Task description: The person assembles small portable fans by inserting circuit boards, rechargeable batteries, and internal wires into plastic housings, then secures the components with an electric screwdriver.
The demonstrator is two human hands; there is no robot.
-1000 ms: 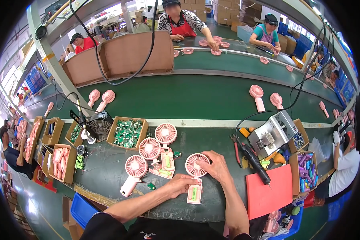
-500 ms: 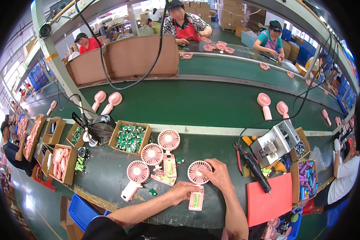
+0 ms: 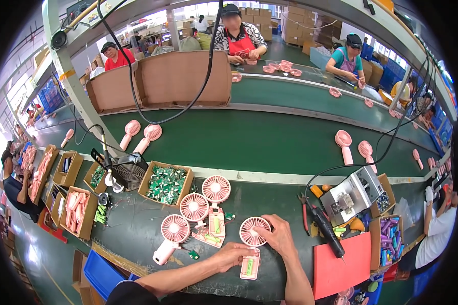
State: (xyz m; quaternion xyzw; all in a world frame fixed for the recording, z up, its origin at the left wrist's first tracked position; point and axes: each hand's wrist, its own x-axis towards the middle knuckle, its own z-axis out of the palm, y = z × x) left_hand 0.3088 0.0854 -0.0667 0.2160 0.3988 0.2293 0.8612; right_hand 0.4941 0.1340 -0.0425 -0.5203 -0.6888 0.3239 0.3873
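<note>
A pink handheld fan [image 3: 250,233] lies on the workbench in front of me, its round grille facing up. Its handle [image 3: 250,275] is uncovered and shows a green battery [image 3: 250,266] inside. My left hand [image 3: 231,257] pinches the top of the handle just below the grille. My right hand [image 3: 279,235] grips the grille's right edge, thumb across its front. To the left lie more pink fans, one with a round grille [image 3: 216,189], another with a closed handle [image 3: 164,251]. Small green circuit boards [image 3: 194,254] lie beside them.
A cardboard box of circuit boards [image 3: 165,184] stands at the back left. At right are an electric screwdriver [image 3: 327,233], red-handled pliers [image 3: 305,213], a red mat [image 3: 342,265], a metal machine [image 3: 350,194] and a box of purple batteries [image 3: 391,235]. Beyond runs a green conveyor belt [image 3: 249,134]; co-workers sit across it.
Both hands keep their hold on the fan, which looks nearly unmoved on the bench. The whole view has shifted slightly. Across the belt, a co-worker in a red apron has brought both hands together.
</note>
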